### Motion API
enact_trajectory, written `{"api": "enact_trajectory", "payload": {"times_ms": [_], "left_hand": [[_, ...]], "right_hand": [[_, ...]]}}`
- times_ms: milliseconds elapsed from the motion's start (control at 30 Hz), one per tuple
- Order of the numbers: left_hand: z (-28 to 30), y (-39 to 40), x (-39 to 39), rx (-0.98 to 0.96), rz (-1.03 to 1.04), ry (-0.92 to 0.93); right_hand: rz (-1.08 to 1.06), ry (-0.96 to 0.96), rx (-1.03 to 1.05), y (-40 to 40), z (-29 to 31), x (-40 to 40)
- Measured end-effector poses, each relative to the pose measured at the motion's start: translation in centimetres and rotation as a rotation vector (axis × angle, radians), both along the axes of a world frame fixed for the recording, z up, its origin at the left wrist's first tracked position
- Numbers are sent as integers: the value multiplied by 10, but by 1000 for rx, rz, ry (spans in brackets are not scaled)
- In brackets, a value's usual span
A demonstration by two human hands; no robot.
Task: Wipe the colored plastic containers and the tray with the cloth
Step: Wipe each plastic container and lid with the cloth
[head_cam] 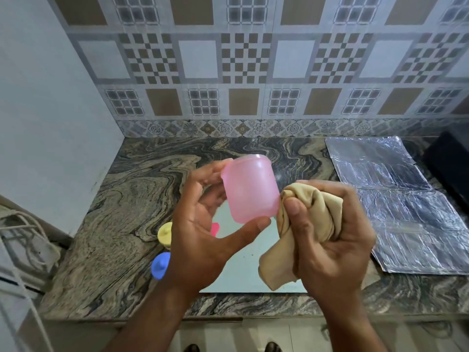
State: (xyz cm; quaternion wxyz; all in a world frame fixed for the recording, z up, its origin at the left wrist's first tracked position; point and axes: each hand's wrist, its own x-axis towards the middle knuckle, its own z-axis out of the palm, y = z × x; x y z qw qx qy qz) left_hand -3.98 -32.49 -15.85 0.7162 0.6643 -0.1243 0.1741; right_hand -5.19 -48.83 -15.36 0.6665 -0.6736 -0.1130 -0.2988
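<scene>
A marbled counter (121,204) holds a pale tray (243,273). Above the tray, the left hand (203,237) grips a pink cup (250,189) tilted; the right hand (332,240) clenches a beige cloth (312,224) touching the cup's side.

Both forearms raised; left hand (203,232) cupped, right hand (327,240) (fisted) beside it.

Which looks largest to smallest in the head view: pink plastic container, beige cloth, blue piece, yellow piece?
1. Crumpled beige cloth and translucent pink plastic container: alike, both held near the camera, unranked.
2. Blue plastic piece and yellow plastic piece: both part-hidden behind the left hand, unranked.
</scene>
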Motion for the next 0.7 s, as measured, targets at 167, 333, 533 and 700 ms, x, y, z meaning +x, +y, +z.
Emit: {"api": "enact_trajectory", "payload": {"times_ms": [167,333,533,700], "left_hand": [[-6,9,10,221,132,-14],[-8,4,5,219,108,-55],[-8,9,5,126,50,-33],[-5,6,5,81,42,-1]], "right_hand": [[-93,-51,-177,-8,5,0],[-99,-92,-315,-4,19,5],[-138,59,-173,-7,23,34],[-21,143,-15,-15,16,29]]}}
